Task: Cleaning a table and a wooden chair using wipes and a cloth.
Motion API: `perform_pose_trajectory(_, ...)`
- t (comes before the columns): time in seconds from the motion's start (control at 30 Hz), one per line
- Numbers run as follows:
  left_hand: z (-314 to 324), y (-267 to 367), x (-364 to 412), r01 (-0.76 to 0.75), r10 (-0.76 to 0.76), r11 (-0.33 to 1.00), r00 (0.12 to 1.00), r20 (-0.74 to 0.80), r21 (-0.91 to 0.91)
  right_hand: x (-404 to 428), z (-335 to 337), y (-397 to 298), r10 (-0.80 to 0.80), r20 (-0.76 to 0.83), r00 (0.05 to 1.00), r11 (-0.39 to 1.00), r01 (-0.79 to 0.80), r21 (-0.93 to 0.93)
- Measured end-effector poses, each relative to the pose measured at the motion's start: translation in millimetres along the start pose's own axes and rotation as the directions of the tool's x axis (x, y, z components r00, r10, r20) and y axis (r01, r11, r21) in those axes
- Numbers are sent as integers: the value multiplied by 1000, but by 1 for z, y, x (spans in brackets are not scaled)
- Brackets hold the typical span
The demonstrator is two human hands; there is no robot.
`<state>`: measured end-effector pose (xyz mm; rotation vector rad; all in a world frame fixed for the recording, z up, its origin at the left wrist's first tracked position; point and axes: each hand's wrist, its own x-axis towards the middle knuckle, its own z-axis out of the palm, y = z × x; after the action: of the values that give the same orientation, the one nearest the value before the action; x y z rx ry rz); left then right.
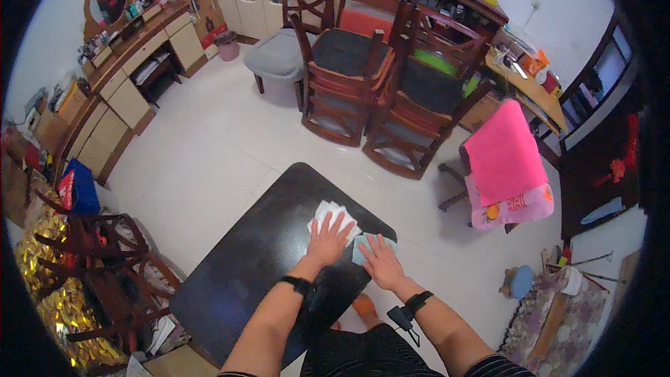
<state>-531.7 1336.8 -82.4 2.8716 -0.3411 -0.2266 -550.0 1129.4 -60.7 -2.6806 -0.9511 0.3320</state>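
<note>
A black tabletop point(246, 251) with rounded corners lies below me, shiny in places. My left hand point(327, 241) rests spread on a white folded cloth or wad of tissues point(324, 209), pressing it to the surface. At the table's right corner, my right hand point(383, 262) lies flat over a pale green cloth point(361, 254). The two cloths are close beside each other. Both hands have their fingers apart, and neither is closed around its cloth. Black bands circle both wrists.
Stacked wooden chairs point(340, 84) stand beyond the table. A chair draped with a pink cloth point(505, 157) is on the right, near a small blue stool point(521, 281). More wooden chairs point(104, 283) lie close to the table's left side. A long dressing table point(120, 68) lines the left wall.
</note>
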Motion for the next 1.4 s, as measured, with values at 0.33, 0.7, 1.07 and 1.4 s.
perform_pose_trajectory(0.33,12,9,-189,418,-415,903,908,46,-101,26,-3,18,-42,14,999,995,43,-93)
perform_pose_trajectory(0.7,34,6,-369,979,-985,173,171,-22,-112,60,12,50,32,-121,992,997,-40,-65)
perform_pose_trajectory(1.07,171,-144,-530,811,-943,260,97,-318,-524,85,12,36,287,-44,957,944,-274,182)
perform_pose_trajectory(1.4,177,-110,-563,920,-804,6,-228,-549,-391,97,38,-7,163,-93,982,962,-138,236)
